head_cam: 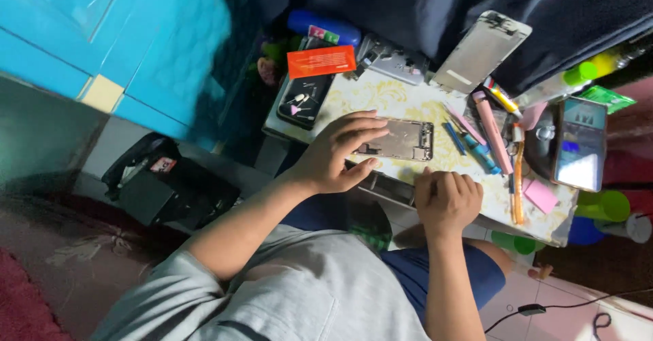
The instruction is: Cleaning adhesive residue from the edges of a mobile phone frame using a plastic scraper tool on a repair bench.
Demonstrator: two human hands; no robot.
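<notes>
Blue panels fill the upper left and a dark navy curtain hangs behind a small table (381,99) topped with a pale yellow-patterned cloth. You sit at it in a grey shirt and blue shorts, looking down at your arms.

Your left hand (335,156) rests on the opened phone frame (403,139) at the middle of the table: the fingers are spread across its top edge and left end, the thumb presses the near edge, so the frame is pinched between them and lies flat on the cloth. Your right hand (445,198) sits just beside the frame at the table's near edge, fingers curled together into a loose fist; you cannot tell whether anything is inside it.

To the right of the frame lie blue and pink tools (476,143) in a loose row, with a lit phone (579,143) beyond them. A detached screen panel (480,50) leans at the back. An orange card (321,61) lies over a dark tray (305,99) at the left end. Green cups (604,205) stand past the right edge.
</notes>
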